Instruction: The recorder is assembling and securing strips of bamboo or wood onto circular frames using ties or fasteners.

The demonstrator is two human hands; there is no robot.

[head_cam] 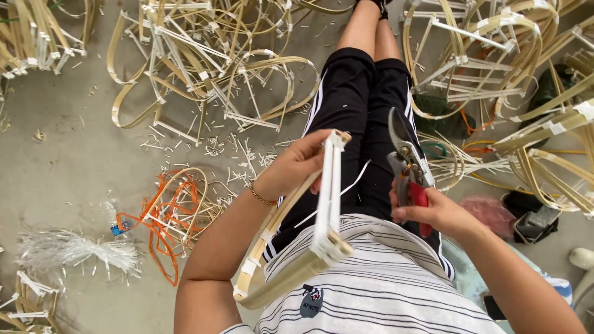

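My left hand (296,166) grips a bamboo strip frame (322,216) near its top, where white tape binds the strips. The frame stands on edge over my lap, its lower end against my striped shirt. My right hand (433,210) holds pruning shears (405,162) with red handles, blades pointing up and away, just right of the frame and not touching it. A thin white tie sticks out from the frame's middle.
Piles of finished bamboo frames (210,68) lie on the concrete floor ahead and to the right (495,55). Orange cord (164,213), a bundle of white ties (68,250), a plastic bottle and small offcuts lie to the left. My legs in black shorts stretch forward.
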